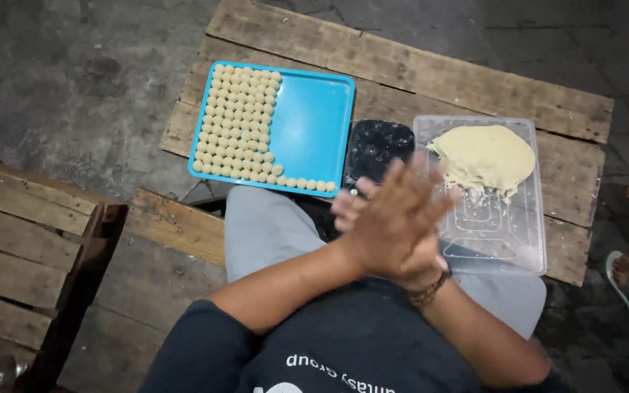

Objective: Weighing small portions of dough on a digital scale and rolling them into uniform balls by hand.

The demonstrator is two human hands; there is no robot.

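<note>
Closest to me I see the left hand (pixel 394 218) pressed flat on top of the right hand (pixel 362 207), palm to palm, fingers out straight. I cannot tell if anything is squeezed between them. Just past the hands sits a clear tray (pixel 504 233) with a lump of pale dough (pixel 485 156) at its far end. To the left is a blue tray (pixel 314 124) with rows of little dough balls (pixel 238 120). Both trays rest on a wooden pallet (pixel 416 73).
</note>
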